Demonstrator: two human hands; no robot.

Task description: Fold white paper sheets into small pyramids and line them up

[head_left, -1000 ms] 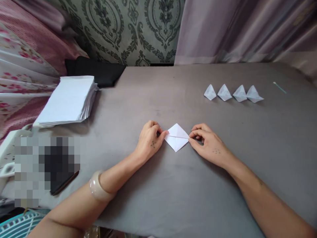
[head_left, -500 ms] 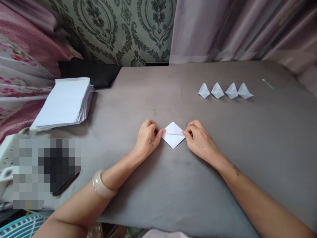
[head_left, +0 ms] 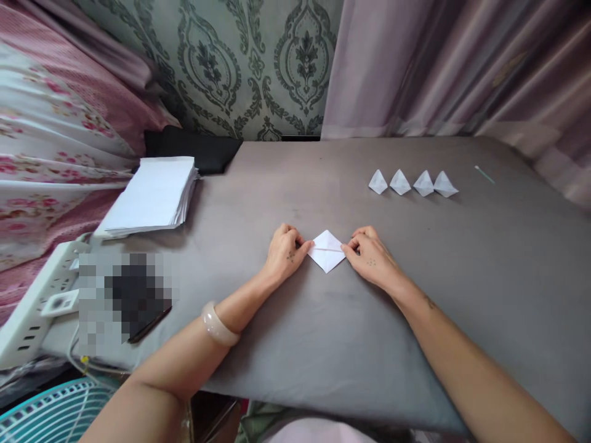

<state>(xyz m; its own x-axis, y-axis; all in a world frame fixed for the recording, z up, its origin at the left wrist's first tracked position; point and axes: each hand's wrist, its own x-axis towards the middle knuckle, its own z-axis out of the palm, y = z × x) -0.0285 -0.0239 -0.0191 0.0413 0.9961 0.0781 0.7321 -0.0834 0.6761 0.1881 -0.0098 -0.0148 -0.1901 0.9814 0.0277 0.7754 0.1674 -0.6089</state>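
Note:
A small white folded paper (head_left: 327, 259), diamond-shaped with a crease or slit across its middle, is between my hands just over the grey cloth surface (head_left: 295, 326). My left hand (head_left: 287, 251) pinches its left corner between thumb and curled fingers. At the opposite corner, my right hand (head_left: 369, 253) does the same. Whether the paper touches the cloth I cannot tell. Beyond my right hand stand several white folded paper shapes (head_left: 399, 183) in a row, the two rightmost touching.
At the left lies a stack of white paper (head_left: 159, 191), with a black folded item (head_left: 194, 147) behind it. Nearer are a blurred dark object (head_left: 138, 295) and a white power strip (head_left: 37, 307). A teal fan grille (head_left: 55, 412) is below the edge. A thin stick (head_left: 484, 175) lies far right.
The camera view has shifted a little, showing more of the left side. Both hands keep their pinch on the folded paper, whose shape looks the same.

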